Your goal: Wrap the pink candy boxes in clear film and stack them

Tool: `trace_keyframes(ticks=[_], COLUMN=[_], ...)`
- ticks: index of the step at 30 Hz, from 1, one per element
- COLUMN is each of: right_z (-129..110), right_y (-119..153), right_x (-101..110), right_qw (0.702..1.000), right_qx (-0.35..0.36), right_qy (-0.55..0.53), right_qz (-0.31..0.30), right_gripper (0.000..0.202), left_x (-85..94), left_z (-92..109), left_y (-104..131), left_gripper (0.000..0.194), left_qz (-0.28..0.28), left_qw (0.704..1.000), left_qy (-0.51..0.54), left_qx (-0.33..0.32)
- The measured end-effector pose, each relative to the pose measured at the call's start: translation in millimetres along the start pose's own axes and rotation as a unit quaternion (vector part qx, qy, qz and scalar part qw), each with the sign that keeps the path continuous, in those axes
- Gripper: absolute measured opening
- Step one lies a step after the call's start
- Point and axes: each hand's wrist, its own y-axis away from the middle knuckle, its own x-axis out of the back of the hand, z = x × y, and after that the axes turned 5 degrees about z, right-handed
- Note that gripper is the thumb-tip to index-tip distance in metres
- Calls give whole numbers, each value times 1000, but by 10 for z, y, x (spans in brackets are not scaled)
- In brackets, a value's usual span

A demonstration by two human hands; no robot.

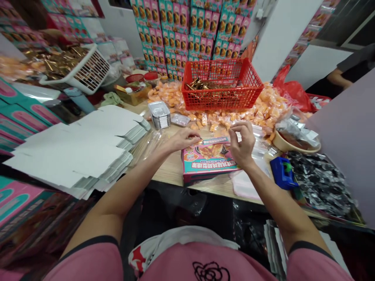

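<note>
A pink and teal printed cardboard box [211,158] lies flat near the table's front edge, its print upside down to me. At its far left corner, my left hand [185,139] has its fingers curled over the edge, with the thumb beside them. My right hand [243,143] is just above the far right corner, thumb and fingers closed in a pinch; whatever is between them is too small to make out. Along the far side of the box runs a narrow printed flap [216,140]. Clear plastic bags [258,150] lie beside and under my right forearm.
Behind stands a red basket [222,99] of gold packets among piled orange packets [166,93]. Foil trays [159,113] and stacked white cardboard [79,144] are left. A blue tape dispenser [281,173], black packets [322,183] and a bowl [297,144] stand right. Another person's arm [338,79] shows far right.
</note>
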Motion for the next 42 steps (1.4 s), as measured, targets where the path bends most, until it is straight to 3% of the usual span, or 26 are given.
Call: trace_keyframes(ticks=[8, 13, 17, 22, 26, 28, 30, 32, 34, 39, 42], right_z=[-29, -35, -31, -36, -22, -2, 20, 40, 54, 133, 285], right_y=[16, 26, 25, 21, 23, 20, 14, 12, 13, -12, -97], right_x=[27, 31, 27, 23, 19, 17, 16, 10, 0, -8, 35], right_qw=[1000, 998, 997, 997, 996, 996, 994, 993, 991, 982, 961], right_qx=[12, 51, 64, 15, -14, -31, -45, -59, -76, -147, -242], right_qy=[-3, -1, -21, -16, -5, -1, -3, -11, -28, -71, -132], right_qz=[19, 30, 40, 73, 83, 87, 96, 102, 106, 95, 18], right_gripper=[15, 14, 13, 15, 16, 16, 17, 17, 17, 17, 17], left_x=[-71, -136, -150, -150, -83, -4, 90, 174, 223, 212, 188], left_z=[-5, -62, -112, -42, 9, 0, -16, -24, -16, 20, 13], left_y=[38, 74, 119, 159, 122, 97, 85, 92, 112, 149, 155], left_gripper=[23, 23, 24, 28, 17, 28, 37, 33, 29, 22, 25], left_qz=[77, 148, 192, 229, 230, 219, 180, 131, 107, 152, 162], left_qw=[997, 983, 969, 950, 968, 973, 966, 959, 954, 942, 952], left_qy=[2, 2, -66, -141, -48, 67, 176, 238, 262, 285, 241], left_qx=[-7, -110, -144, -159, -86, -12, 48, 82, 93, 91, 100])
